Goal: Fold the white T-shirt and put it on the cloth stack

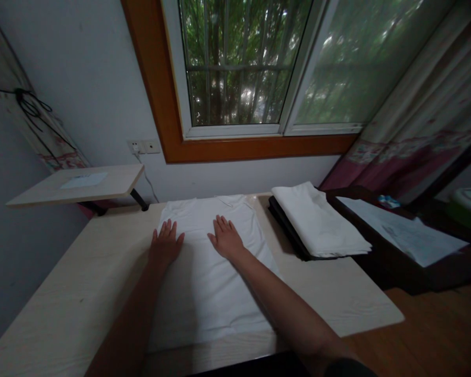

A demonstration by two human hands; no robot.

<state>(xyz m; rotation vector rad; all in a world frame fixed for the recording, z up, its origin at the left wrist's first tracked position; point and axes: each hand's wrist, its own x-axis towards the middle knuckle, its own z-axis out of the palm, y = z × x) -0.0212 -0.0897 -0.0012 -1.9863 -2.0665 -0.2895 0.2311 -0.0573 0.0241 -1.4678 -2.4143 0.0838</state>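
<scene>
Two flattened hands (166, 245) (226, 241) rest on rectangular white fabric (215, 293) toward the surface's (82, 283) back edge, seemingly keeping it smooth!

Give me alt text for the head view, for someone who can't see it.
A person's left hand and right hand lie flat on a white cloth on a pale table. To the right, folded white fabric rests on a black layer; a shelf stands at left, a window behind.

Left hand (167, 245) and right hand (226, 239) lie flat, palms down, fingers (220, 224) forward; left forearm (135, 309) and right forearm (277, 290) extend behind them.
</scene>
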